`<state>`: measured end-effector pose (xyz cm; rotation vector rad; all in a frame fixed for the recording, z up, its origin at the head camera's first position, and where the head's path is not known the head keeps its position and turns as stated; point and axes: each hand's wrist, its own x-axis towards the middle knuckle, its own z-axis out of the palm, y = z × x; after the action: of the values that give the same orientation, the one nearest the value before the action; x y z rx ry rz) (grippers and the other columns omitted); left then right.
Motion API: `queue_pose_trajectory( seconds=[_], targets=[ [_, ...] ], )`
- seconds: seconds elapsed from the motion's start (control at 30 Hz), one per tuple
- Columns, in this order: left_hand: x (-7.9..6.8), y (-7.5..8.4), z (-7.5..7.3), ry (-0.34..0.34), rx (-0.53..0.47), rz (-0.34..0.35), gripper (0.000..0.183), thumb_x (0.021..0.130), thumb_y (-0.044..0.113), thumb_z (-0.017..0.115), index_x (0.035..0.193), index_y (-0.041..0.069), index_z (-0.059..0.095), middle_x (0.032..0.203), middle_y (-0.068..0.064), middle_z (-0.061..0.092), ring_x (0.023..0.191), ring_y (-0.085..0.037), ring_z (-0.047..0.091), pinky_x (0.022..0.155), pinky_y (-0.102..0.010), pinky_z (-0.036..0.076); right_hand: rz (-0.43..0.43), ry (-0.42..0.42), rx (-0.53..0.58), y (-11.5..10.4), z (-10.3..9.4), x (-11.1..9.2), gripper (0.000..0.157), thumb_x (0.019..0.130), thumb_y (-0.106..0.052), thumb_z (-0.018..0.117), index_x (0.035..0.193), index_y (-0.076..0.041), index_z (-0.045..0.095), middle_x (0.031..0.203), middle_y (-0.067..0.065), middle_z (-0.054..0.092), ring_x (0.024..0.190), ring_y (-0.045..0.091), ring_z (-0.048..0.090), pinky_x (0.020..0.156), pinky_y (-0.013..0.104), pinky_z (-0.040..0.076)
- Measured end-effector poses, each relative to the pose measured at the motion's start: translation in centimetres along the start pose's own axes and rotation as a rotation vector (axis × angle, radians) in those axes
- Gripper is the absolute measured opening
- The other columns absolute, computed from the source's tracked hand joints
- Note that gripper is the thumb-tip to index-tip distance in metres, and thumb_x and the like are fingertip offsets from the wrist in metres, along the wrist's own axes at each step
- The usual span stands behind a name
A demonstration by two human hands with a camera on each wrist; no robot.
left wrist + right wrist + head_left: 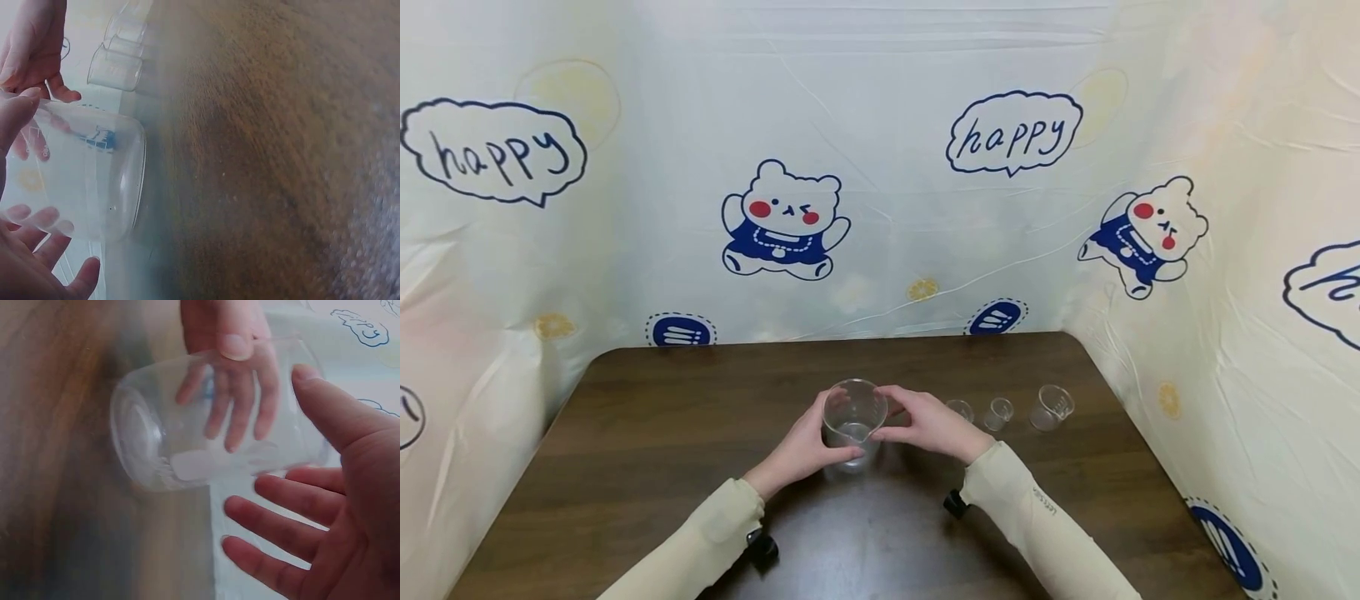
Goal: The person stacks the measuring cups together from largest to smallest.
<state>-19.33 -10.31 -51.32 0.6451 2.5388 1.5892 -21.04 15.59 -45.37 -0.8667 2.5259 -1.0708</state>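
A large clear glass beaker stands upright in front of me near the middle of the table, between both hands. My left hand holds its left side, thumb across the near wall and fingers round the far side. From the right, my right hand grips it near the rim between thumb and fingers. The right wrist view shows the right thumb on the glass and the lower fingers spread off it. White markings on the beaker's wall appear in the left wrist view. Whether its base touches the table cannot be told.
Three smaller glass beakers stand in a row to the right: one partly behind my right hand, a tiny one, and a bigger one. The brown wooden table ends at a printed cloth curtain behind and at both sides.
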Motion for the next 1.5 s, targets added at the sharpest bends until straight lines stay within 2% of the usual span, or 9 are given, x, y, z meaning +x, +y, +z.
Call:
queue_pose_trajectory(
  seconds=[0.23, 0.47, 0.67, 0.93, 1.1, 1.27, 1.5],
  targets=[
    [-0.1, 0.2, 0.3, 0.015, 0.013, -0.018, 0.098, 0.079, 0.031, 0.094, 0.155, 0.008, 0.037, 0.149, -0.012, 0.054, 0.138, -0.03, 0.052, 0.112, -0.054, 0.041, -0.002, -0.058, -0.089, -0.3, -2.0, -0.9, 0.056, 0.096, -0.03, 0.078, 0.144, -0.009, 0.059, 0.141, 0.009, 0.064, 0.121, 0.033, 0.067, 0.099, 0.051, 0.055],
    [-0.1, 0.1, 0.2, 0.027, 0.031, -0.016, 0.098, 0.077, 0.029, 0.095, 0.154, 0.007, 0.039, 0.149, -0.012, 0.055, 0.139, -0.028, 0.052, 0.114, -0.052, 0.04, -0.007, -0.04, -0.209, -0.4, -4.1, -2.1, 0.047, 0.099, -0.029, 0.074, 0.138, -0.006, 0.063, 0.136, 0.011, 0.067, 0.119, 0.03, 0.067, 0.097, 0.047, 0.056],
    [0.1, 0.0, 0.0, 0.024, 0.048, -0.01, 0.098, 0.077, 0.033, 0.095, 0.153, 0.006, 0.039, 0.149, -0.012, 0.056, 0.139, -0.029, 0.052, 0.114, -0.052, 0.04, -0.004, -0.021, -0.241, 0.0, -5.6, -3.6, 0.042, 0.099, -0.025, 0.074, 0.136, -0.008, 0.065, 0.134, 0.008, 0.068, 0.116, 0.026, 0.068, 0.097, 0.046, 0.056],
    [0.1, -0.1, 0.0, 0.017, 0.051, -0.009, 0.099, 0.078, 0.033, 0.094, 0.154, 0.007, 0.038, 0.15, -0.012, 0.055, 0.14, -0.029, 0.051, 0.114, -0.052, 0.04, 0.006, -0.001, -0.295, 1.0, -7.5, -5.6, 0.038, 0.099, -0.02, 0.074, 0.132, -0.004, 0.066, 0.127, 0.012, 0.071, 0.114, 0.033, 0.069, 0.094, 0.047, 0.057],
    [0.0, -0.1, 0.1, 0.019, 0.053, -0.014, 0.098, 0.077, 0.035, 0.094, 0.153, 0.008, 0.039, 0.149, -0.011, 0.055, 0.139, -0.029, 0.052, 0.113, -0.052, 0.041, 0.017, 0.024, -0.341, 2.0, -8.7, -6.8, 0.037, 0.098, -0.016, 0.074, 0.13, 0.0, 0.066, 0.125, 0.016, 0.071, 0.112, 0.033, 0.069, 0.095, 0.049, 0.056],
    [0.1, 0.0, -0.1, 0.011, 0.06, -0.018, 0.097, 0.077, 0.036, 0.094, 0.153, 0.008, 0.04, 0.15, -0.011, 0.055, 0.14, -0.029, 0.051, 0.113, -0.053, 0.041, 0.025, 0.059, -0.385, 3.4, -9.6, -8.0, 0.035, 0.096, -0.013, 0.076, 0.127, 0.0, 0.068, 0.123, 0.014, 0.072, 0.106, 0.03, 0.07, 0.092, 0.048, 0.057],
    [-0.1, 0.0, -0.1, 0.011, 0.061, -0.023, 0.098, 0.078, 0.035, 0.094, 0.153, 0.007, 0.039, 0.151, -0.011, 0.054, 0.141, -0.028, 0.051, 0.114, -0.052, 0.04, 0.085, 0.055, -0.377, 5.1, -11.2, -9.8, 0.034, 0.096, -0.007, 0.073, 0.128, 0.001, 0.067, 0.124, 0.018, 0.071, 0.113, 0.039, 0.067, 0.095, 0.055, 0.054]
  ],
)
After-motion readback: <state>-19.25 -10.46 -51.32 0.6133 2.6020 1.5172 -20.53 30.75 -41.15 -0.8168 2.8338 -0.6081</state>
